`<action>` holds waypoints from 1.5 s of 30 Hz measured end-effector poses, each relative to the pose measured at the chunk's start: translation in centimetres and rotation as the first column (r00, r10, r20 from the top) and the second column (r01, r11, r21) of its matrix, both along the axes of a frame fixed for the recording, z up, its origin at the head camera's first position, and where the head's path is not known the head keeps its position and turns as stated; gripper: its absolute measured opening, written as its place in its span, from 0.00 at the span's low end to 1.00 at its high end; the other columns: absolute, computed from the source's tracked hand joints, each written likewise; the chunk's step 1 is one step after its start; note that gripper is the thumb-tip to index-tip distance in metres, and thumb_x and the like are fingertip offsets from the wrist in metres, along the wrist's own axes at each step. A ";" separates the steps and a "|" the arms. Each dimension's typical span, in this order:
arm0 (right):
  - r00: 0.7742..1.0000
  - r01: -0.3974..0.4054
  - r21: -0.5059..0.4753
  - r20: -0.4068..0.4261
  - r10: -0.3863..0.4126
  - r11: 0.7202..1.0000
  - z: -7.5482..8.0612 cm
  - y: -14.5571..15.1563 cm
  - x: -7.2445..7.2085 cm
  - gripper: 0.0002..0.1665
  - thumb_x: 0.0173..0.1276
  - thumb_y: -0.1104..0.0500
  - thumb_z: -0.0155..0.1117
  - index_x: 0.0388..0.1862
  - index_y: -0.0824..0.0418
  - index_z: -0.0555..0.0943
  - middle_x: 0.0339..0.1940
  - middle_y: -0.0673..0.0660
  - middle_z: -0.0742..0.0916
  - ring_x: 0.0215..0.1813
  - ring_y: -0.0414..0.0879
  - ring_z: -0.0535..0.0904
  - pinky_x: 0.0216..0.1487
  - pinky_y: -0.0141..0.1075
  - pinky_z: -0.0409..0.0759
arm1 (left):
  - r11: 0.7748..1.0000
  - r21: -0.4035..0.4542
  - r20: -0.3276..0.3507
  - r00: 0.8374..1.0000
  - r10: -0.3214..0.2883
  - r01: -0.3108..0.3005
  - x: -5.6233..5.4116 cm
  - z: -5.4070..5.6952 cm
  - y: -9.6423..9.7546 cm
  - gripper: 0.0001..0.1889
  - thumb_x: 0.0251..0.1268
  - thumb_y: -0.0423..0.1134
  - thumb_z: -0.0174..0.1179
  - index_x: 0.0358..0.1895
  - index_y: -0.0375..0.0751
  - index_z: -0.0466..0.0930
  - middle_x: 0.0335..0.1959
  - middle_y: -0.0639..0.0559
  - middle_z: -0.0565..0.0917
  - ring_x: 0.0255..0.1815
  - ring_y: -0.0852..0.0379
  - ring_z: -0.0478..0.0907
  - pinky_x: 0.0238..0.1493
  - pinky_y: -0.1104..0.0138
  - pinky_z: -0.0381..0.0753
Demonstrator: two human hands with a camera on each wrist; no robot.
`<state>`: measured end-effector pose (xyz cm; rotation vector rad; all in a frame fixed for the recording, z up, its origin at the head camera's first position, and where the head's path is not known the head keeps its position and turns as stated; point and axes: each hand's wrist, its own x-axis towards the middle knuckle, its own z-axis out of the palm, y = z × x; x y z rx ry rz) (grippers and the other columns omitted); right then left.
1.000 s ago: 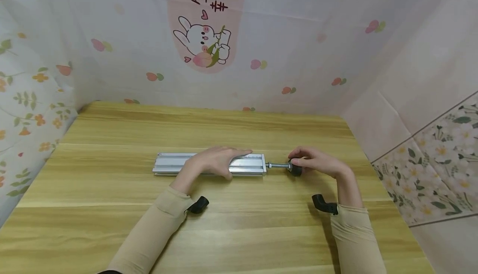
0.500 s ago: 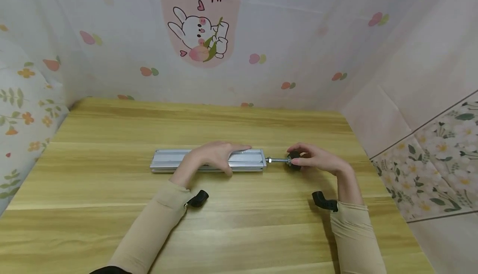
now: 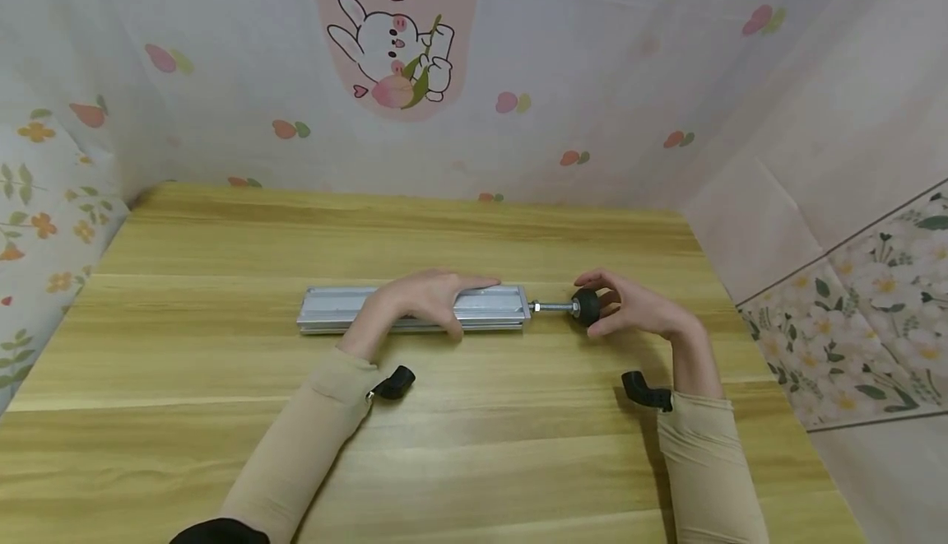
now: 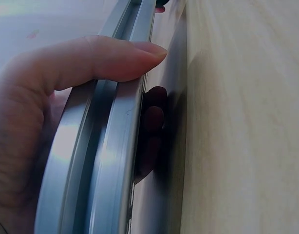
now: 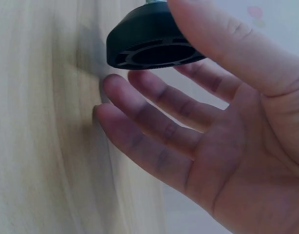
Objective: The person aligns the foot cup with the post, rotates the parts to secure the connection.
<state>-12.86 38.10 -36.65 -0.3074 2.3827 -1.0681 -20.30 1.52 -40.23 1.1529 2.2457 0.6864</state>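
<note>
A long grooved aluminium profile [image 3: 489, 307] lies along the table in the head view, gripped near its middle by my left hand [image 3: 418, 297]. In the left wrist view the thumb [image 4: 115, 61] crosses its slotted face, and fingertips show beyond the far edge. From the profile's right end plate a threaded rod [image 3: 555, 307] with a nut sticks out, ending in a round black levelling foot [image 3: 587, 308]. My right hand [image 3: 637, 307] holds this foot between thumb and index finger. In the right wrist view the other fingers hang apart below the foot's ribbed underside [image 5: 159, 53].
The wood-grain table [image 3: 474, 445] carries the work. Behind it hangs a printed white cloth [image 3: 592, 50], and a flowered panel [image 3: 889, 305] stands on the right. Black curved camera mounts [image 3: 646, 392] stick out from both sleeves.
My right thumb has slid from the foot's front down to its near side, and the fingers spread wider. The left hand keeps its hold on the profile. The head view has tilted slightly.
</note>
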 end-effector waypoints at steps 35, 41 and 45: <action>0.999 0.007 0.100 -0.036 -0.003 0.995 0.5 0.1 -0.4 0.38 0.68 0.57 0.72 0.74 0.63 0.69 0.67 0.65 0.79 0.65 0.60 0.77 0.60 0.47 0.79 | 1.000 -0.002 0.023 1.000 -0.006 0.006 -0.7 0.1 -0.2 0.58 0.39 0.40 0.72 0.82 0.65 0.56 0.72 0.56 0.74 0.36 0.56 0.68 0.45 0.63 0.72; 1.000 0.028 0.014 -0.004 -0.028 1.000 0.0 -0.1 -0.5 0.44 0.59 0.63 0.79 0.71 0.65 0.66 0.70 0.65 0.73 0.67 0.64 0.75 0.62 0.50 0.80 | 1.000 -0.003 0.031 0.999 -0.016 0.016 -0.7 0.0 -0.1 0.58 0.39 0.40 0.71 0.82 0.64 0.56 0.68 0.56 0.76 0.33 0.57 0.64 0.42 0.62 0.71; 0.998 0.058 0.002 0.012 -0.058 0.998 -0.1 -0.1 -0.6 0.44 0.58 0.64 0.79 0.68 0.66 0.66 0.68 0.65 0.74 0.65 0.64 0.77 0.58 0.42 0.82 | 1.000 -0.005 0.025 1.000 -0.014 0.014 -0.7 -0.1 -0.1 0.58 0.39 0.40 0.71 0.82 0.64 0.56 0.70 0.56 0.75 0.36 0.56 0.69 0.45 0.62 0.73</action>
